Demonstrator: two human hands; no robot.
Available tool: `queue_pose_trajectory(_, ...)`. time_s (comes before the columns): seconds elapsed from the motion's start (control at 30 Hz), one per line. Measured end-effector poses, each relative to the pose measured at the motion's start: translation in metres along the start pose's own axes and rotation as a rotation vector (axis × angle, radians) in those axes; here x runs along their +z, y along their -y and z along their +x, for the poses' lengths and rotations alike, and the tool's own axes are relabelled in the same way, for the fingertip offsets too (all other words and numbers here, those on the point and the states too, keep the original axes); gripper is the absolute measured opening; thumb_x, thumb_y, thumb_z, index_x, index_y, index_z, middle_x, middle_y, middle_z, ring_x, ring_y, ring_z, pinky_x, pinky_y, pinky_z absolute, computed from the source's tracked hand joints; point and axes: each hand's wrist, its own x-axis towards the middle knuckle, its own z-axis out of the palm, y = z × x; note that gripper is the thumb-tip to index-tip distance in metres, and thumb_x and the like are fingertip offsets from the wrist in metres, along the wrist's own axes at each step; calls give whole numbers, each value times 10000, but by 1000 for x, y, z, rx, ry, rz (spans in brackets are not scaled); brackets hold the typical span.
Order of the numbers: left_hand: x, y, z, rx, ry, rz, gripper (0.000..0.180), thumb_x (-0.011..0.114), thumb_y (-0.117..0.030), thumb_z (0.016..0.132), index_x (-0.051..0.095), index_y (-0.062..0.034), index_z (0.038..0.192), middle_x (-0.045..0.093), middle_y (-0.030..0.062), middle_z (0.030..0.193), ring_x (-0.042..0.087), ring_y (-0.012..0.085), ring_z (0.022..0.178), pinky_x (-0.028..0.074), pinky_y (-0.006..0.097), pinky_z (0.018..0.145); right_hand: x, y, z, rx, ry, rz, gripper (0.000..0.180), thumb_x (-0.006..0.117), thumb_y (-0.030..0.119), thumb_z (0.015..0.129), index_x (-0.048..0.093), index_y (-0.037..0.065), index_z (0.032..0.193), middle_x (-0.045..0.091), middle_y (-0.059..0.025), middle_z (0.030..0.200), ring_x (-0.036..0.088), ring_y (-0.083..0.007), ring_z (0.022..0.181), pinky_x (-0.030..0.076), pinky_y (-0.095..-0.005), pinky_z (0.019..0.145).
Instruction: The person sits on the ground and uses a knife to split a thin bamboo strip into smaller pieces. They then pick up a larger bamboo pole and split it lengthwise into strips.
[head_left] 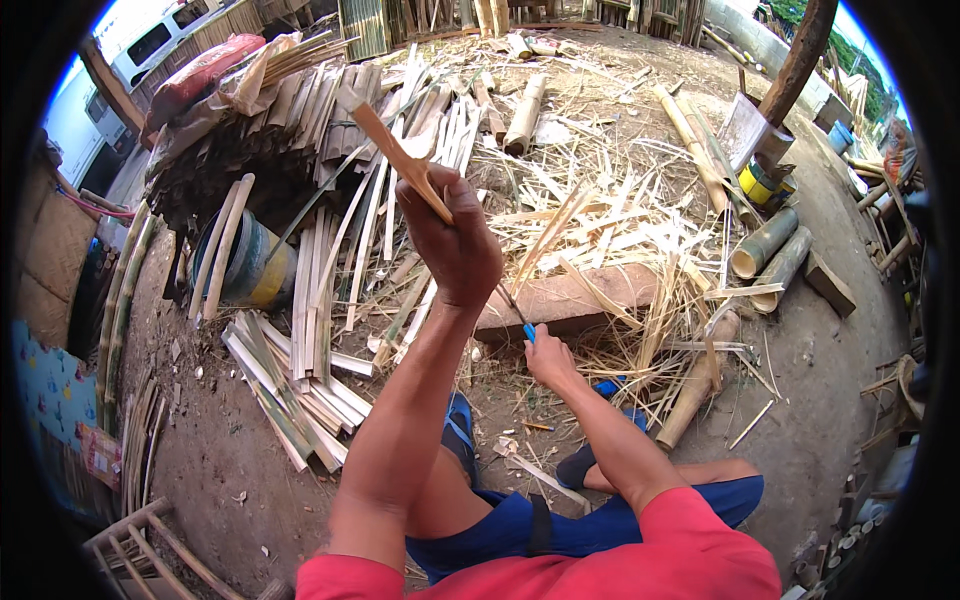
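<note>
Raised in front of me, my left hand point(455, 240) is closed around a pale split bamboo strip point(383, 137), which slants up and away to the left. Lower and to the right, my right hand point(549, 357) grips a knife by its blue handle point(529, 331). The thin blade points up and left, close to the left end of a brown wooden block point(570, 300) on the ground. Loose bamboo shavings point(620, 225) lie over and behind the block. The knife and the strip are apart.
Split bamboo strips point(295, 400) lie in bundles at the left, beside a bucket point(255, 265) with a yellow band. Bamboo poles point(765, 260) and a dark wood piece point(830, 284) rest at the right. A wooden post point(800, 60) stands behind them. My feet in dark footwear are close by.
</note>
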Motion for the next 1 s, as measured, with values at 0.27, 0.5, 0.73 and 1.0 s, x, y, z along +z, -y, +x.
queue_pose_trajectory(0.27, -7, 5, -4, -143, 44, -168, 67, 475, -104, 1022, 461, -38, 1021, 429, 57, 897, 429, 143, 778, 389, 313, 701, -8, 17, -20, -612, -465, 432, 283, 576, 230, 997, 475, 38, 1179, 643, -254, 793, 626, -499, 758, 514, -520, 633)
queue_pose_trajectory(0.5, -15, 3, 0, -67, 15, -154, 145, 493, -161, 997, 429, -42, 1052, 407, 9, 746, 399, 76, 569, 324, 241, 508, 55, -58, 27, 29, -3, 314, 325, 592, 315, 965, 524, 30, 1104, 660, -295, 905, 648, -489, 849, 501, -557, 749)
queue_pose_trajectory(0.73, -39, -6, 8, -145, 7, -287, 761, 567, -588, 962, 330, -4, 1389, 442, 11, 878, 400, 51, 659, 363, 208, 565, 19, -146, -39, 134, -378, 188, 294, 577, 272, 967, 547, -3, 1069, 664, -297, 896, 639, -504, 888, 485, -570, 779)
queue_pose_trajectory(1.0, -33, -34, 11, -228, 197, -366, 507, 345, -312, 1069, 398, 47, 1423, 603, 68, 878, 585, 131, 759, 495, 293, 720, -37, -117, -77, 129, -440, 231, 267, 630, 203, 900, 557, 36, 1095, 667, -205, 852, 657, -426, 836, 501, -493, 747)
